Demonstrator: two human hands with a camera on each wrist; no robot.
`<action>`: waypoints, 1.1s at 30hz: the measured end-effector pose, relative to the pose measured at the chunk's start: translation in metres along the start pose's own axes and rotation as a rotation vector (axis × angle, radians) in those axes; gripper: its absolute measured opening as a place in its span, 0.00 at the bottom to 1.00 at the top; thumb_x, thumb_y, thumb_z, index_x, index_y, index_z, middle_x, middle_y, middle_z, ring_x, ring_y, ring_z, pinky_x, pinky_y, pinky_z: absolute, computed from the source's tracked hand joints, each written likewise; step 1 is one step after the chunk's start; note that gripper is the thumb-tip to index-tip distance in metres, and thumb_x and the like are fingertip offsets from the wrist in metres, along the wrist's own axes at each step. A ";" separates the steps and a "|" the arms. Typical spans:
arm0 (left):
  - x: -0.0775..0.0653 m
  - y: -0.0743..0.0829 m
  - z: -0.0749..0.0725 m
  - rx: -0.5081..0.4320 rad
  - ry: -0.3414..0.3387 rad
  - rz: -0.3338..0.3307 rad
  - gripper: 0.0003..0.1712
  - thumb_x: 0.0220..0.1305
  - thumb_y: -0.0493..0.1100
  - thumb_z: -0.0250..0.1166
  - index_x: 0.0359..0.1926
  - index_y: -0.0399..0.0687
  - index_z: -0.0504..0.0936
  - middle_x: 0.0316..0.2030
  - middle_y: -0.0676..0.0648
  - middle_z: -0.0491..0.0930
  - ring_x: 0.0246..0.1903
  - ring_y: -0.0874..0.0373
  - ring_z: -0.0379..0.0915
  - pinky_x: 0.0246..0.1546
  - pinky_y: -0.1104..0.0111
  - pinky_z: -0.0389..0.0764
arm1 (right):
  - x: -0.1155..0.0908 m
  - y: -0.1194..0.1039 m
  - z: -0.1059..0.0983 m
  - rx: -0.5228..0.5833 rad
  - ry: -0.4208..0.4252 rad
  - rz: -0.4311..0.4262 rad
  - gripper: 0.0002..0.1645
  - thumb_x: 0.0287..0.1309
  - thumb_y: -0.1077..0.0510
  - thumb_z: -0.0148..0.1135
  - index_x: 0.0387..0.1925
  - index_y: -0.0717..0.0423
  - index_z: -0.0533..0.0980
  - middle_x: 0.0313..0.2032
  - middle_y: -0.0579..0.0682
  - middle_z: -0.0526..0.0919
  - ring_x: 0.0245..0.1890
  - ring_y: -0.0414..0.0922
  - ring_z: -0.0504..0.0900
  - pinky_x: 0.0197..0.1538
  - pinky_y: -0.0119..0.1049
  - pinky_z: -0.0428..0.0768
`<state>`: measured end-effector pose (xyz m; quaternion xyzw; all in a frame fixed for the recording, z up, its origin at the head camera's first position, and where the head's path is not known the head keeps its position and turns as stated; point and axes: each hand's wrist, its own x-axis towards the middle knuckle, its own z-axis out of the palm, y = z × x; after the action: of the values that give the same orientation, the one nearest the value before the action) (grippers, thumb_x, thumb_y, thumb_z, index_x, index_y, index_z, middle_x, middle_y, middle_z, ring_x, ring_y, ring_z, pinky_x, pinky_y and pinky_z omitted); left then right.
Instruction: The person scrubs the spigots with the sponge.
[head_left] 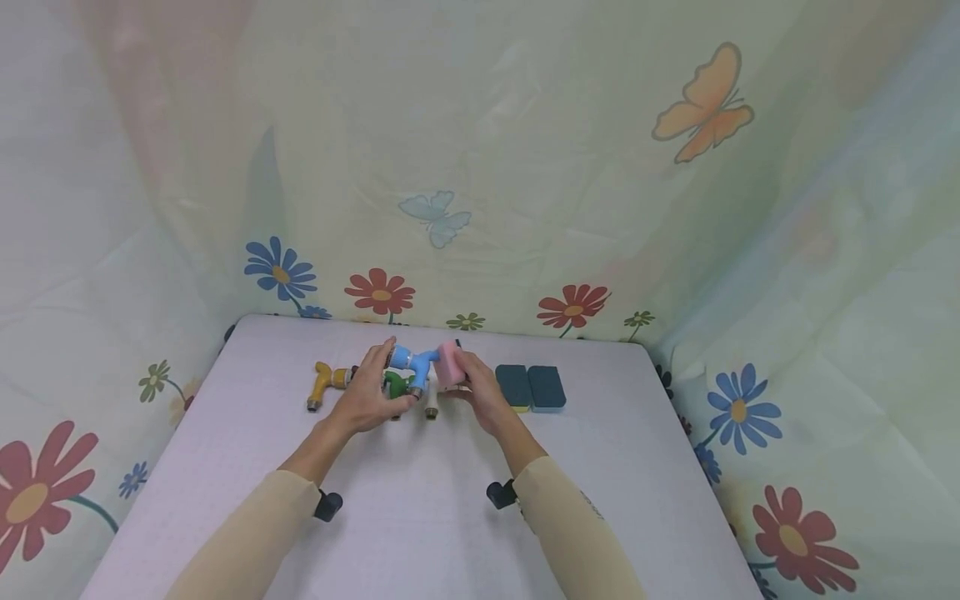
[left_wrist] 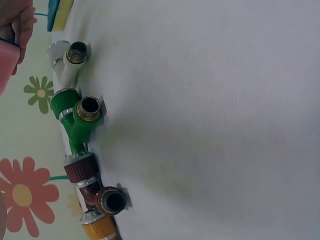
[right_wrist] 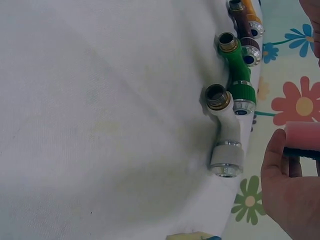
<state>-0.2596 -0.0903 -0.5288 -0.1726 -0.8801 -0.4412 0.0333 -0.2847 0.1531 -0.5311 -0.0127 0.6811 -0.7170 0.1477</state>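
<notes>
My left hand (head_left: 367, 396) grips a blue tap (head_left: 420, 363) with metal-tipped ends, raised over the table. In my right hand (head_left: 482, 392) is a pink sponge (head_left: 450, 364) with a dark scouring side. The sponge's pink face meets the end of the blue tap in the head view. Below the hands, similar taps lie in a row: a white tap (right_wrist: 230, 127), a green tap (left_wrist: 80, 120), a brown tap (left_wrist: 90, 190) and an orange tap (head_left: 322, 383). The blue tap is out of sight in both wrist views.
Two dark-topped sponges lie side by side to the right of my hands, the left sponge (head_left: 513, 386) and the right sponge (head_left: 547, 387). A pale cloth (head_left: 420, 517) covers the table. Behind its far edge hangs a flowered curtain (head_left: 487, 167).
</notes>
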 end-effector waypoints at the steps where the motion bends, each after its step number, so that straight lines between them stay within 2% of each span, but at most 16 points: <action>1: 0.000 0.000 0.000 0.010 -0.001 0.006 0.62 0.56 0.59 0.74 0.83 0.52 0.48 0.75 0.39 0.61 0.70 0.40 0.64 0.72 0.36 0.67 | 0.000 -0.001 0.000 0.000 0.000 -0.002 0.46 0.68 0.26 0.55 0.72 0.53 0.66 0.63 0.58 0.75 0.60 0.53 0.76 0.71 0.61 0.73; 4: 0.000 -0.002 0.000 0.040 -0.005 0.019 0.62 0.58 0.59 0.72 0.84 0.51 0.46 0.76 0.39 0.60 0.72 0.40 0.63 0.72 0.36 0.66 | 0.000 -0.003 0.000 0.004 0.010 0.003 0.45 0.68 0.26 0.55 0.72 0.52 0.67 0.63 0.57 0.75 0.60 0.53 0.76 0.71 0.60 0.74; 7: 0.000 -0.004 0.001 0.056 0.001 0.024 0.59 0.60 0.59 0.70 0.83 0.50 0.49 0.77 0.40 0.60 0.74 0.40 0.62 0.73 0.37 0.66 | 0.000 -0.003 0.000 0.004 0.017 0.008 0.44 0.69 0.27 0.55 0.72 0.52 0.67 0.63 0.57 0.74 0.60 0.53 0.75 0.71 0.60 0.74; 12: 0.001 -0.005 0.003 0.053 0.014 0.026 0.56 0.62 0.57 0.69 0.83 0.52 0.49 0.78 0.42 0.59 0.76 0.41 0.60 0.74 0.39 0.64 | 0.001 -0.004 0.001 0.005 0.030 0.010 0.43 0.70 0.29 0.55 0.71 0.53 0.68 0.63 0.58 0.75 0.59 0.53 0.76 0.72 0.62 0.73; 16: 0.000 -0.004 0.004 0.064 0.029 0.048 0.57 0.61 0.57 0.69 0.83 0.51 0.48 0.80 0.41 0.57 0.77 0.40 0.58 0.74 0.38 0.64 | -0.001 -0.004 0.002 -0.044 0.070 -0.024 0.40 0.70 0.31 0.57 0.70 0.52 0.70 0.63 0.58 0.76 0.59 0.52 0.76 0.70 0.60 0.75; 18: -0.001 -0.004 0.004 0.078 0.044 0.062 0.58 0.60 0.56 0.70 0.83 0.50 0.49 0.80 0.41 0.57 0.77 0.40 0.58 0.74 0.39 0.65 | -0.003 -0.004 0.003 -0.112 0.100 -0.079 0.37 0.69 0.33 0.60 0.70 0.48 0.72 0.65 0.57 0.77 0.61 0.52 0.76 0.67 0.56 0.77; 21: -0.002 -0.005 0.004 0.102 0.064 0.085 0.59 0.58 0.56 0.71 0.83 0.50 0.50 0.80 0.41 0.58 0.77 0.41 0.59 0.73 0.40 0.66 | -0.005 -0.004 0.005 -0.288 0.150 -0.211 0.37 0.66 0.35 0.67 0.72 0.41 0.72 0.69 0.53 0.74 0.64 0.51 0.73 0.65 0.49 0.78; 24: -0.004 -0.007 0.004 0.122 0.072 0.111 0.60 0.56 0.55 0.73 0.83 0.50 0.51 0.80 0.41 0.58 0.76 0.41 0.60 0.73 0.41 0.68 | -0.008 -0.006 0.008 -0.479 0.186 -0.351 0.42 0.60 0.35 0.72 0.73 0.35 0.70 0.72 0.50 0.69 0.67 0.52 0.70 0.65 0.52 0.77; 26: -0.005 -0.008 0.003 0.127 0.073 0.129 0.61 0.55 0.55 0.74 0.83 0.49 0.51 0.79 0.40 0.59 0.76 0.40 0.60 0.72 0.41 0.68 | -0.011 -0.009 0.010 -0.578 0.180 -0.420 0.44 0.57 0.35 0.75 0.74 0.33 0.70 0.74 0.49 0.66 0.70 0.53 0.67 0.68 0.57 0.76; 29: -0.006 -0.009 0.004 0.128 0.077 0.154 0.61 0.54 0.55 0.75 0.82 0.47 0.53 0.79 0.40 0.60 0.76 0.40 0.60 0.72 0.41 0.69 | -0.015 -0.016 0.015 -0.685 0.134 -0.477 0.47 0.53 0.35 0.77 0.74 0.32 0.70 0.76 0.48 0.64 0.75 0.54 0.62 0.70 0.62 0.74; 33: -0.006 -0.010 0.004 0.126 0.082 0.186 0.61 0.53 0.55 0.76 0.82 0.47 0.54 0.79 0.39 0.61 0.76 0.39 0.61 0.72 0.42 0.70 | -0.016 -0.021 0.021 -0.774 0.069 -0.514 0.50 0.51 0.37 0.80 0.75 0.32 0.69 0.77 0.47 0.62 0.77 0.52 0.59 0.70 0.59 0.75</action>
<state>-0.2567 -0.0941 -0.5404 -0.2329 -0.8840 -0.3868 0.1207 -0.2688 0.1369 -0.5062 -0.2113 0.8778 -0.4235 -0.0733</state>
